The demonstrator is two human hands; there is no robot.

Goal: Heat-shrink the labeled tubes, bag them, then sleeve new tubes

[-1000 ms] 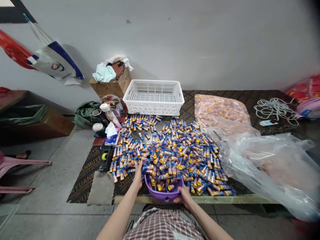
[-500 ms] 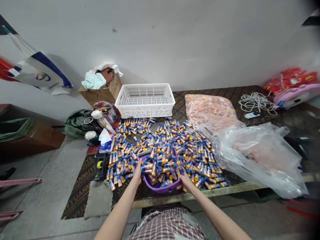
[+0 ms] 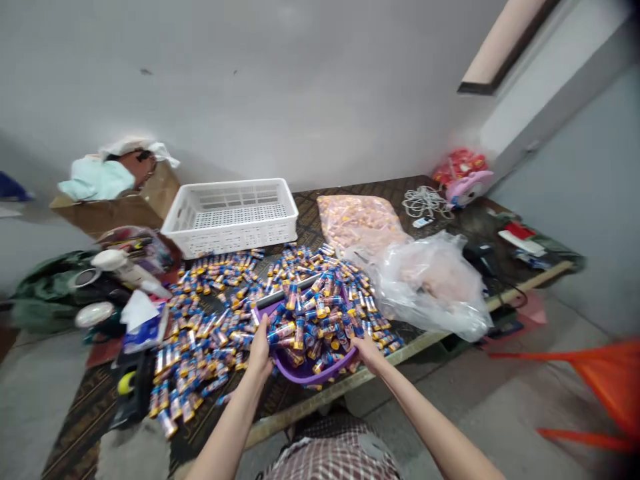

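Note:
A purple basket [image 3: 320, 377] heaped with small blue-and-yellow capped tubes [image 3: 320, 307] is between my hands at the table's front edge. My left hand [image 3: 261, 348] grips its left rim, fingers partly hidden by the rim. On the right side my right hand [image 3: 367, 348] is closed around the rim, its fingertips out of sight. A dark bar with a grey face [image 3: 287, 290] lies across the basket's far side. Many more such tubes [image 3: 200, 353] are spread over the dark printed tabletop around the basket.
Behind the pile stands a white plastic crate [image 3: 230, 237]. To its right lie a filled clear bag [image 3: 357, 217] and a crumpled plastic bag [image 3: 433, 283]. A tape dispenser [image 3: 131, 383], tissue pack [image 3: 145, 327] and bottles crowd the left. An orange stool [image 3: 607, 380] is at lower right.
The view has swung to the right, so the table's right end and the orange stool now show. The basket looks raised and slightly tilted, still held in both hands.

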